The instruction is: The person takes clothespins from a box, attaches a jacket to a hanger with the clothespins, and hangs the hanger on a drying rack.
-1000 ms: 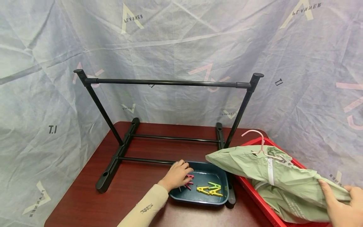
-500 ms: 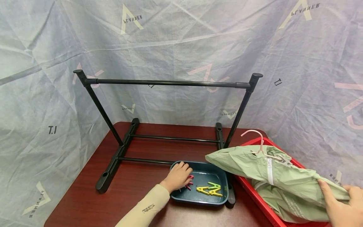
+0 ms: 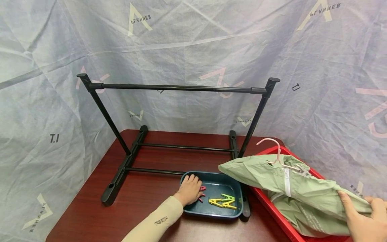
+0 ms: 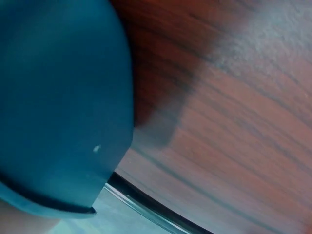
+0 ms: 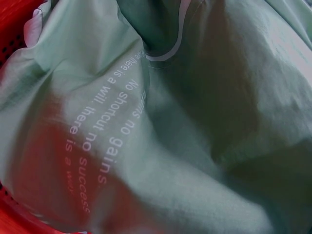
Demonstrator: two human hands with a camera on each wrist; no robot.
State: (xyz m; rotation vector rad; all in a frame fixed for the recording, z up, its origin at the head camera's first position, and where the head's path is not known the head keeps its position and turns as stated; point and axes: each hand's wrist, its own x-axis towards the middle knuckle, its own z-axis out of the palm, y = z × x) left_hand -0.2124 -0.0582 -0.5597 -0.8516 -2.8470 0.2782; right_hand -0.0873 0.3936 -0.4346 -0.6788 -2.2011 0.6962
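My left hand (image 3: 188, 190) reaches into the left side of a dark blue tray (image 3: 208, 215). Pink clothespins (image 3: 202, 193) lie partly hidden at its right edge; whether its fingers hold one is out of sight. Yellow clothespins (image 3: 215, 202) and a green clothespin (image 3: 227, 197) lie further right in the tray. At the right, my right hand (image 3: 367, 218) pinches the edge of a light green zip jacket (image 3: 314, 191) between thumb and fingers. A pink hanger (image 3: 270, 139) sticks out of its neck. Close up, the right wrist view shows the jacket's printed cloth (image 5: 112, 122).
A black rack (image 3: 181, 87) stands on the dark red table (image 3: 145, 198), its right foot (image 3: 245, 208) just beside the tray. Under the jacket is a red basket (image 3: 279, 215). Printed grey sheeting (image 3: 181, 40) hangs behind. The tray's outer wall (image 4: 63, 97) fills the left wrist view's left side.
My left hand has shifted slightly toward the near left inside the tray, with its fingers a little apart from the visible pink clothespins. My right hand keeps its hold on the jacket.
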